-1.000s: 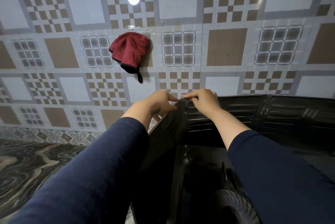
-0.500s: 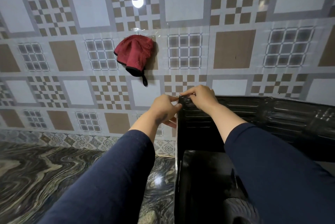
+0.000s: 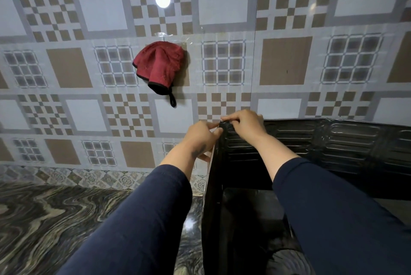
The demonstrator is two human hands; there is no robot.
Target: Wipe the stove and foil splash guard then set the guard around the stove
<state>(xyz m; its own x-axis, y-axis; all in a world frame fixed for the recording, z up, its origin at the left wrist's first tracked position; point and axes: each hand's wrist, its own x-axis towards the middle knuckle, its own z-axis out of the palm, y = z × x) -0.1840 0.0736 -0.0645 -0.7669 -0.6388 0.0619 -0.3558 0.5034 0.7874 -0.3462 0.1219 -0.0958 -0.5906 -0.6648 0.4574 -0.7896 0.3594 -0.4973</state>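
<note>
Pinching splash guard [image 3: 333,141] top corner | left hand [image 3: 200,139] fingers closed outside | right hand [image 3: 244,124] fingers closed inside

A red cloth [image 3: 160,68] with black edging is being held against the tiled wall [image 3: 287,61], hung from a small hook under a strip of clear tape. A black loop is hanging from the cloth's lower corner. The wall is being covered by square tiles in brown, grey and white check patterns. A round light reflection [image 3: 163,1] is being shown on the glossy tiles above the cloth. The dark marbled countertop [image 3: 44,225] is being met by a patterned border strip along the wall base.
</note>
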